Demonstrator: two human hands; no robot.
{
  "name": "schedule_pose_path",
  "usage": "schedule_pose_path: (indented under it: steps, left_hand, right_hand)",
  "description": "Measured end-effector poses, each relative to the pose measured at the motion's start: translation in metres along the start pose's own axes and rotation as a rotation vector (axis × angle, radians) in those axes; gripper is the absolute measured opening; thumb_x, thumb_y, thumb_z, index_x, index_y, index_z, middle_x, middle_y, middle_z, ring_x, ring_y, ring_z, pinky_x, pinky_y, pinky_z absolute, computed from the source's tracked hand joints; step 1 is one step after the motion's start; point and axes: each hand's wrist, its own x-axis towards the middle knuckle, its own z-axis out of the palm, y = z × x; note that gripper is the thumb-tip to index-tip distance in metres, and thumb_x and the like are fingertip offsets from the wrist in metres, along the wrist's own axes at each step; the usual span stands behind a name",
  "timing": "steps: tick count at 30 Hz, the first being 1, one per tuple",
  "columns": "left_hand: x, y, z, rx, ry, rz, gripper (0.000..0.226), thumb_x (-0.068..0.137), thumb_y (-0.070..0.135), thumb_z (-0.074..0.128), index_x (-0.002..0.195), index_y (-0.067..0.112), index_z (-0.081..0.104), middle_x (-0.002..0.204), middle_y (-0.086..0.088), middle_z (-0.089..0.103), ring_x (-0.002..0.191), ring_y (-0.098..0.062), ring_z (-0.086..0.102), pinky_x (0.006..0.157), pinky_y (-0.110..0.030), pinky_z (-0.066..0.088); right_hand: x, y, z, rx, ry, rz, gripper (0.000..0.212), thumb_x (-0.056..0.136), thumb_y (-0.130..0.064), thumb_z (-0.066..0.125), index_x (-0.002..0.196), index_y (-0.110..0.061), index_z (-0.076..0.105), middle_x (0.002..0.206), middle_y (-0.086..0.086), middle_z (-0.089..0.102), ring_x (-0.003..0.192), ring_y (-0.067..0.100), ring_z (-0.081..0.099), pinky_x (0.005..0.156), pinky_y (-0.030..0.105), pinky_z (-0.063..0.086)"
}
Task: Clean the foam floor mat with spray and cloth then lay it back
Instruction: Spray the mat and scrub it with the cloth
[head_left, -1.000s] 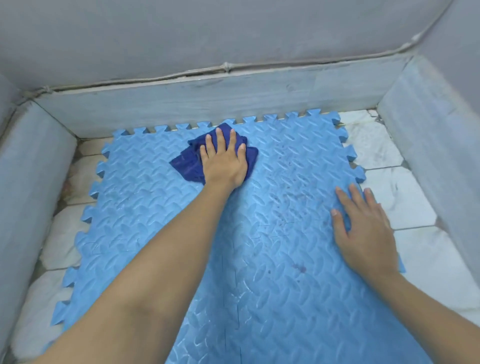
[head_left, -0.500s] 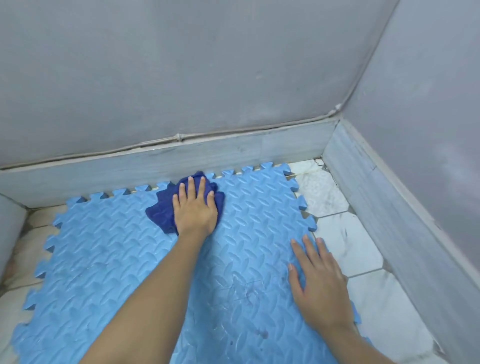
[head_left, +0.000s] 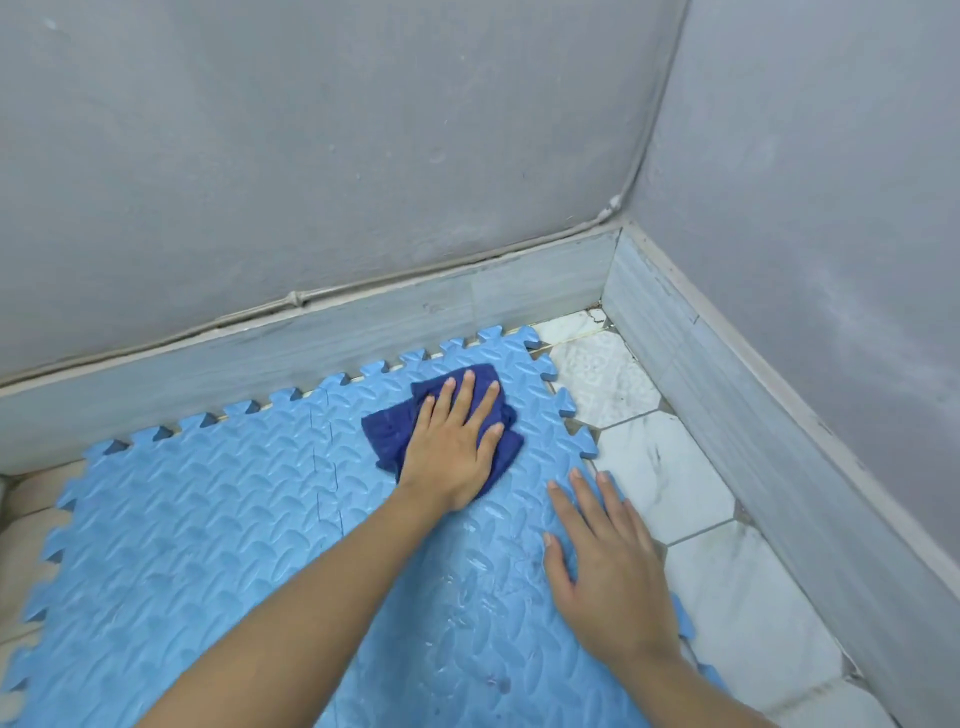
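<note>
A light blue foam mat (head_left: 208, 545) with a leaf-like embossed pattern and jigsaw edges lies flat on the floor. My left hand (head_left: 452, 447) presses flat on a crumpled dark blue cloth (head_left: 389, 431) near the mat's far right corner. My right hand (head_left: 608, 566) rests palm down, fingers spread, on the mat's right edge, holding nothing. A wet sheen shows on the mat between my hands. No spray bottle is in view.
White marble floor tiles (head_left: 670, 467) lie exposed to the right of the mat. A pale baseboard (head_left: 363, 332) runs along the far grey wall and meets the right wall (head_left: 831, 260) in a corner close to the mat.
My left hand has slid the cloth rightward along the far edge toward the mat's right corner. My right hand stays on the right edge. The camera has swung up and right.
</note>
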Motion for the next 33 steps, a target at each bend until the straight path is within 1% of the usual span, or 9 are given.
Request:
schedule_pose_path:
  steps: [4, 10, 14, 16, 18, 22, 26, 30, 33]
  left_hand:
    - [0.058, 0.026, 0.004, 0.005, -0.028, -0.116, 0.055, 0.102, 0.046, 0.016, 0.154, 0.030, 0.008, 0.162, 0.001, -0.002, 0.149, -0.022, -0.005, 0.119, -0.041, -0.005]
    - [-0.046, -0.011, 0.002, 0.039, -0.078, 0.218, 0.061, 0.095, 0.055, 0.003, 0.153, 0.035, 0.000, 0.161, 0.010, -0.008, 0.148, -0.013, -0.009, 0.120, -0.038, -0.002]
    - [-0.036, -0.062, -0.007, 0.033, 0.003, -0.088, 0.064, 0.093, 0.057, 0.004, 0.153, 0.035, 0.008, 0.162, 0.008, 0.002, 0.149, -0.018, 0.001, 0.120, -0.043, 0.003]
    - [-0.001, -0.057, -0.006, 0.022, 0.033, -0.252, 0.059, 0.098, 0.051, 0.014, 0.154, 0.032, 0.008, 0.162, 0.002, 0.003, 0.149, -0.024, 0.002, 0.119, -0.046, 0.002]
    - [0.016, -0.045, -0.001, 0.003, 0.025, -0.301, 0.057, 0.101, 0.047, 0.018, 0.154, 0.030, 0.006, 0.163, 0.000, 0.000, 0.149, -0.026, -0.001, 0.119, -0.047, -0.002]
    - [-0.022, -0.039, 0.001, 0.051, -0.052, -0.124, 0.060, 0.098, 0.053, 0.010, 0.154, 0.032, 0.003, 0.162, 0.001, -0.003, 0.149, -0.025, -0.003, 0.119, -0.045, -0.001]
    - [-0.121, -0.020, -0.001, 0.062, -0.163, 0.058, 0.064, 0.092, 0.058, -0.005, 0.151, 0.035, -0.006, 0.161, 0.005, -0.012, 0.149, -0.021, -0.009, 0.120, -0.042, -0.004]
    - [-0.231, 0.023, 0.015, 0.103, -0.186, 0.192, 0.059, 0.100, 0.051, 0.013, 0.153, 0.026, 0.020, 0.160, -0.004, 0.018, 0.146, -0.027, 0.019, 0.111, -0.046, 0.018]
    - [-0.239, 0.032, 0.020, 0.086, -0.169, 0.089, 0.057, 0.100, 0.050, 0.013, 0.152, 0.029, 0.023, 0.160, 0.001, 0.020, 0.146, -0.022, 0.018, 0.111, -0.045, 0.018]
  right_hand:
    - [0.000, -0.002, -0.002, -0.016, 0.010, 0.003, 0.052, 0.093, -0.041, 0.040, 0.139, -0.023, 0.056, 0.151, 0.001, 0.046, 0.146, 0.025, 0.033, 0.115, 0.039, 0.026]
    - [-0.001, 0.000, 0.000, -0.011, 0.001, -0.009, 0.051, 0.095, -0.040, 0.041, 0.140, -0.022, 0.054, 0.152, 0.001, 0.045, 0.147, 0.025, 0.030, 0.115, 0.041, 0.028]
    - [0.002, -0.002, -0.001, 0.011, 0.021, 0.007, 0.050, 0.094, -0.039, 0.042, 0.140, -0.021, 0.055, 0.151, 0.002, 0.046, 0.146, 0.025, 0.032, 0.115, 0.040, 0.027]
    - [0.003, -0.003, 0.000, 0.017, 0.022, 0.005, 0.051, 0.094, -0.039, 0.041, 0.140, -0.021, 0.054, 0.151, 0.002, 0.046, 0.146, 0.025, 0.032, 0.116, 0.039, 0.026]
    - [0.002, -0.002, 0.000, 0.014, 0.015, 0.010, 0.051, 0.095, -0.039, 0.041, 0.140, -0.021, 0.054, 0.152, 0.002, 0.045, 0.147, 0.025, 0.030, 0.116, 0.039, 0.026]
    - [0.001, 0.001, -0.002, 0.014, -0.002, 0.013, 0.051, 0.095, -0.040, 0.040, 0.140, -0.020, 0.054, 0.151, 0.004, 0.046, 0.147, 0.026, 0.030, 0.116, 0.040, 0.028]
    - [0.002, -0.003, -0.003, 0.005, -0.010, 0.027, 0.052, 0.094, -0.040, 0.040, 0.139, -0.021, 0.055, 0.150, 0.003, 0.047, 0.145, 0.026, 0.033, 0.115, 0.042, 0.031]
    - [0.002, -0.002, -0.005, 0.047, -0.043, 0.030, 0.054, 0.091, -0.042, 0.040, 0.138, -0.021, 0.055, 0.150, 0.001, 0.048, 0.145, 0.025, 0.033, 0.114, 0.043, 0.031]
    - [0.004, -0.005, -0.014, 0.135, -0.106, 0.043, 0.058, 0.090, -0.041, 0.041, 0.144, -0.021, 0.047, 0.154, 0.002, 0.042, 0.148, 0.024, 0.026, 0.118, 0.045, 0.019]
